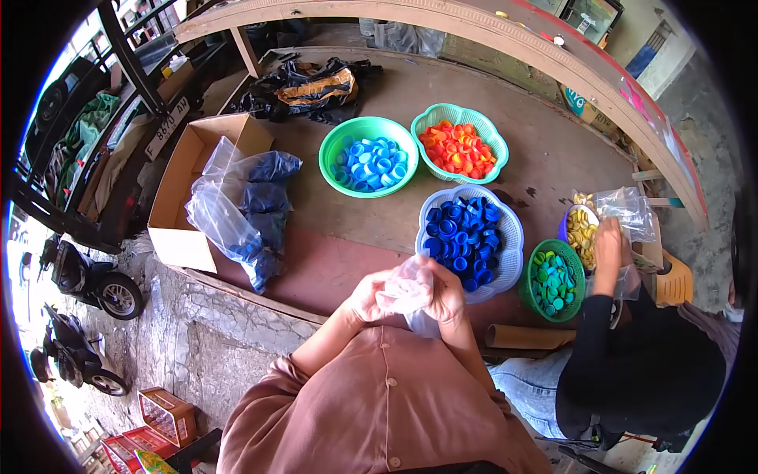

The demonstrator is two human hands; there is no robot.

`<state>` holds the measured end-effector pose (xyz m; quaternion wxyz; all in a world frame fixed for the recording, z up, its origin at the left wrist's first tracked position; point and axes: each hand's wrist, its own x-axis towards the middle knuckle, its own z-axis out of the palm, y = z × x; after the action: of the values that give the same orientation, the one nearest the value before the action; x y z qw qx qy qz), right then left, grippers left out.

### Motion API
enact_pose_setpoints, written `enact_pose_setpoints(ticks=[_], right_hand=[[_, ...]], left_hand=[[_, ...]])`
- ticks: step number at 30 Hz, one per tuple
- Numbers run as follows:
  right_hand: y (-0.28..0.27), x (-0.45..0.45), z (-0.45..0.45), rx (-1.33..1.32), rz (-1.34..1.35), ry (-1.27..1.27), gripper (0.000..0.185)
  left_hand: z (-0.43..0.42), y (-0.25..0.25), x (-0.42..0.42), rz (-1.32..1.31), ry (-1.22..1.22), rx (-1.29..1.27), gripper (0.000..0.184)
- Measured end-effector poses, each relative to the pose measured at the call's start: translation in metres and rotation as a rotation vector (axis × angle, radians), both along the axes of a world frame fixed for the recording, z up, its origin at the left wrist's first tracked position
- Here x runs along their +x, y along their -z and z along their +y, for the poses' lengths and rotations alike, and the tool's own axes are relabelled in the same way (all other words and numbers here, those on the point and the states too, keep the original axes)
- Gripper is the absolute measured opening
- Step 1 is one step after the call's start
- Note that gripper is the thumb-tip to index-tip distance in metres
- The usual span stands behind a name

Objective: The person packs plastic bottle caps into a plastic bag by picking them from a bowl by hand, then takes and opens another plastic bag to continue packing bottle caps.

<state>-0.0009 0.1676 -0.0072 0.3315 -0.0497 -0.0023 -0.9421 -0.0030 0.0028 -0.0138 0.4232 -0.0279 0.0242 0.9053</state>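
Note:
Close to my chest, a clear plastic bag (404, 289) is bunched between my two hands. The fingers of my left hand (368, 295) are closed on its left side, and my right hand (446, 294) grips its other side. Just beyond my right hand is a pale blue basket (513, 251) of dark blue bottle caps (464, 237). A green bowl (328, 170) of light blue caps (371, 164) stands farther back, beside a mint basket (499, 142) holding orange-red caps (456, 148).
A cardboard box (183, 197) at the left has filled plastic bags (264, 201) by it. Right of me, a co-worker's hand (608, 249) reaches to a bowl of yellow caps (583, 233), near a green basket (527, 296) of teal caps. Black plastic (276, 87) lies at the back.

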Motion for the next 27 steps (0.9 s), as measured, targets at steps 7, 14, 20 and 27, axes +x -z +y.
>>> enact_pose_setpoints(ticks=[7, 14, 20, 27], right_hand=[[-0.005, 0.015, -0.027, 0.475, 0.021, 0.122, 0.03], [0.008, -0.004, -0.012, -0.089, -0.208, 0.22, 0.022], [0.007, -0.006, -0.004, -0.111, -0.087, 0.178, 0.026], [0.002, -0.001, -0.007, 0.17, -0.05, 0.147, 0.038]], left_hand=[[-0.011, -0.003, -0.008, -0.003, -0.29, 0.237, 0.032], [-0.001, 0.018, -0.002, -0.058, -0.104, 0.201, 0.034], [0.006, 0.0, -0.002, 0.389, -0.429, -0.485, 0.041], [-0.027, -0.012, -0.018, 0.742, -0.228, -0.733, 0.037]])
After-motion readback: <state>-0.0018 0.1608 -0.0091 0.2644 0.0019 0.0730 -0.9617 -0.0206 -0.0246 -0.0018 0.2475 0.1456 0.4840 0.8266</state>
